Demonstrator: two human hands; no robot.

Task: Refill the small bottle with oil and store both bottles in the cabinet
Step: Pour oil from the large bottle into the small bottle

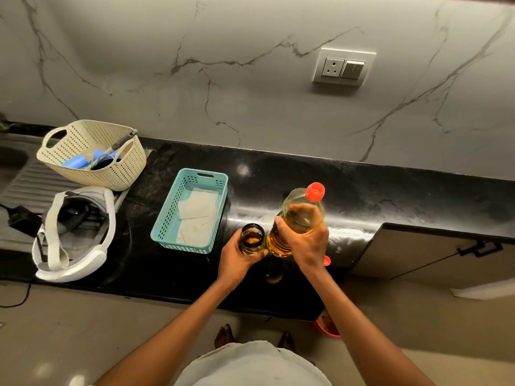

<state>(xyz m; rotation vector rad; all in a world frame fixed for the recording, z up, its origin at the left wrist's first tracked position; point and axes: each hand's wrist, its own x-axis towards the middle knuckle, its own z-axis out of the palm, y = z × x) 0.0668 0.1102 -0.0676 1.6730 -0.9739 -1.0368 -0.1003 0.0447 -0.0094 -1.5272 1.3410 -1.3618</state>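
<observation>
Black stone counter (362,190), veined grey wall (250,107), cabinet door (418,254), teal basket (166,218)

Worktop (362,196): glossy black, faint pale mottling.
Wall (250,93) behind its back edge: grey-white marble, dark branching veins.
Large bottle (280,242): clear, golden-yellow oil; red cap (315,191).
Small bottle (252,238): dark amber-brown glass.
Teal basket (164,221), mid-worktop: slotted grid walls; white paper (196,210) inside.
Cream basket (117,174), left back edge: rows of small perforations; blue items (73,162) inside.
Cabinet door (418,254), right end: beige; black handle (479,248).
</observation>
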